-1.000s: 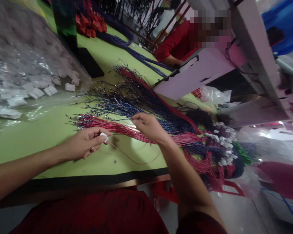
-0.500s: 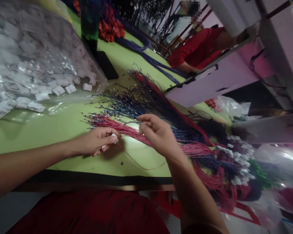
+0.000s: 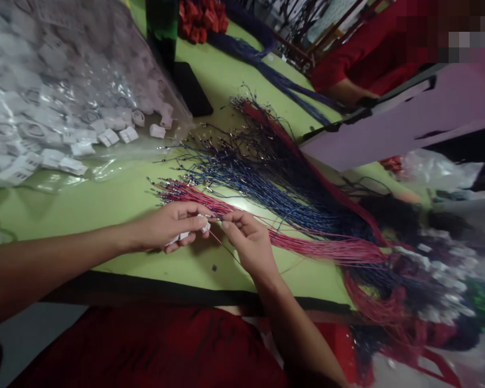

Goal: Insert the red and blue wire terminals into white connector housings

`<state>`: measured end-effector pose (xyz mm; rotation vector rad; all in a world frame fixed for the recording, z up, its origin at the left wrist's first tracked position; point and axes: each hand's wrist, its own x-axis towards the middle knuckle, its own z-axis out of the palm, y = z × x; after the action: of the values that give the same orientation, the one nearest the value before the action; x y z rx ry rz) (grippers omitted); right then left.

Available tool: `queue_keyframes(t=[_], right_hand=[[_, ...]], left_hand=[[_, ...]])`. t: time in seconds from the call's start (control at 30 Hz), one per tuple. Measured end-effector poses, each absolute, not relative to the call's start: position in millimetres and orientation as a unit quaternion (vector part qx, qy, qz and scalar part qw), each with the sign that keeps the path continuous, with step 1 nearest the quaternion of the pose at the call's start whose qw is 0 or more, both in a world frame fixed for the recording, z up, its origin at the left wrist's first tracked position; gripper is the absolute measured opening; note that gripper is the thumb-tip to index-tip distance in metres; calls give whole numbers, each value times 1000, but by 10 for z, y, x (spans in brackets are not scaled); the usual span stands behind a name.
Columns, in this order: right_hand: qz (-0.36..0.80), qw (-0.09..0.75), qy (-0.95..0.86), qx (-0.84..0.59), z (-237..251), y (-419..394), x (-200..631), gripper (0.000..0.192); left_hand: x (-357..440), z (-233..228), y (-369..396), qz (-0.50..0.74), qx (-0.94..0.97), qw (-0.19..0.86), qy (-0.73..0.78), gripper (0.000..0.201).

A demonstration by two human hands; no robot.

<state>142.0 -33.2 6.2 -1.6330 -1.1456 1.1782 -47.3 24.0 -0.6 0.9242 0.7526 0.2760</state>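
Observation:
My left hand [image 3: 178, 223] is closed around small white plastic connectors, one white connector [image 3: 204, 223] pinched at the fingertips. A thin red wire hangs from that connector. Fingers pinched, my right hand [image 3: 248, 240] grips a dark wire [image 3: 215, 217] whose tip meets the connector; whether it sits inside I cannot tell. Just behind both hands lies a bundle of red wires [image 3: 307, 247] with small metal ends. Beyond it spreads a bundle of blue wires [image 3: 262, 188].
A clear plastic bag of white connectors [image 3: 84, 97] covers the left of the green table [image 3: 117, 215]. Red connectors [image 3: 202, 21] on purple wires lie at the back. A pinkish panel [image 3: 372, 124] stands at the right, with a co-worker's red sleeve [image 3: 343, 59] behind it.
My right hand has moved left from above the wire bundles to the connector and now pinches a dark wire there. My left hand keeps its hold. The view has shifted slightly.

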Motion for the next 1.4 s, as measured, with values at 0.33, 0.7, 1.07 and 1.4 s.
queue_keyframes(t=[0.33,0.7,1.07,1.4], right_hand=[[460,402,-521,-596,94,-430,1428,9],[527,327,-521,-586,115,-358,1442,18],[427,384,-532,-623,72,-511,1342,9],[435,365,-500,-654,113,-451,1393,12]], left_hand=[[-463,2,233,113,458,802,367,20],[-491,-49,256,113,393,841,355,17],[-514,-85,179,41,501,740,447,36],[-466,16,241,130,435,794,405,16]])
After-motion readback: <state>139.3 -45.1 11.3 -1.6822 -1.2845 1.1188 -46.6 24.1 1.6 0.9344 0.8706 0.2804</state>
